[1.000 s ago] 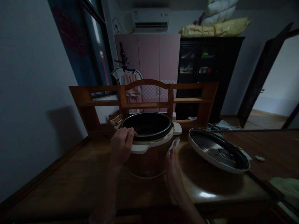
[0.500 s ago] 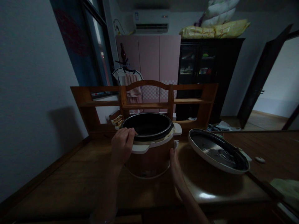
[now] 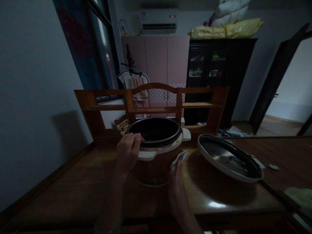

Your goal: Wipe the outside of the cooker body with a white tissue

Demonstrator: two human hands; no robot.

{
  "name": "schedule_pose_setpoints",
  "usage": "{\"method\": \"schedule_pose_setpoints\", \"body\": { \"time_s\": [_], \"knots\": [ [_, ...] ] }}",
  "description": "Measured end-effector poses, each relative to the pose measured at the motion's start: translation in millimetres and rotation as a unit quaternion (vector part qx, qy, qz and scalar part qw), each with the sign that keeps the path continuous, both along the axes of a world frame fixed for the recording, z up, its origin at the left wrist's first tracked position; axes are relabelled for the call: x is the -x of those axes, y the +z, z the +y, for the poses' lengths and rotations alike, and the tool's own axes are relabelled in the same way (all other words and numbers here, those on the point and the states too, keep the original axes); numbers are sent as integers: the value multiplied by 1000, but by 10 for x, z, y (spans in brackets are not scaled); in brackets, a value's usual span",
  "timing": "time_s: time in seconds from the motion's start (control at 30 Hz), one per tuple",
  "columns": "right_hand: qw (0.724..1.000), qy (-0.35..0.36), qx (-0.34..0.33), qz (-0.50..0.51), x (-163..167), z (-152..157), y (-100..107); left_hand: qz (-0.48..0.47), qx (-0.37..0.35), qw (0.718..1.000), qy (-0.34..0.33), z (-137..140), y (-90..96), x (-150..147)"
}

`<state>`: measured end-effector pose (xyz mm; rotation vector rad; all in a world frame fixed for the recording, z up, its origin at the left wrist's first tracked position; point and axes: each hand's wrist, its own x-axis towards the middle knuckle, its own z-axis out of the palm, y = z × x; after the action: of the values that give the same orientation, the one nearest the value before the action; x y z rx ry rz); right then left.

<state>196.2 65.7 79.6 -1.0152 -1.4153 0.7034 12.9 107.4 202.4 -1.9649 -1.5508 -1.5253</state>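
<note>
A round electric cooker [image 3: 151, 165] stands upright on the wooden desk, brown-sided with a white rim, its dark inner pot [image 3: 156, 130] uncovered. My left hand [image 3: 128, 151] is closed over the cooker's left front edge by the white handle, fingers curled toward the pot. In my right hand [image 3: 176, 182] is a crumpled white cloth or tissue [image 3: 179, 160], pressed against the right front of the cooker's side. To the right, the cooker's lid [image 3: 230, 159] rests tilted with its metal inner face up.
Behind the cooker rises a wooden shelf frame [image 3: 153, 110] along the desk's back. The wall [image 3: 36, 97] borders the desk [image 3: 80, 185] on the left. A small white object [image 3: 273, 167] lies on the brown surface beyond the lid.
My right hand has moved left and toward me along the cooker's side, bringing the white cloth or tissue further into view. The left hand holds its place on the rim.
</note>
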Motion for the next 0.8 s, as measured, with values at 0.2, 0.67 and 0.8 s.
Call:
{"method": "schedule_pose_setpoints", "body": {
  "time_s": [0.2, 0.67, 0.8],
  "knots": [
    [999, -9, -26, -21, -37, 32, 230, 3, 3, 1000, 3, -8, 11, -8],
    [992, -12, 101, 76, -171, 340, -83, 1, 8, 1000, 1, -13, 11, -12],
    [993, -6, 97, 75, -202, 312, -119, 1, 8, 1000, 0, -16, 7, -14]
  ]
}}
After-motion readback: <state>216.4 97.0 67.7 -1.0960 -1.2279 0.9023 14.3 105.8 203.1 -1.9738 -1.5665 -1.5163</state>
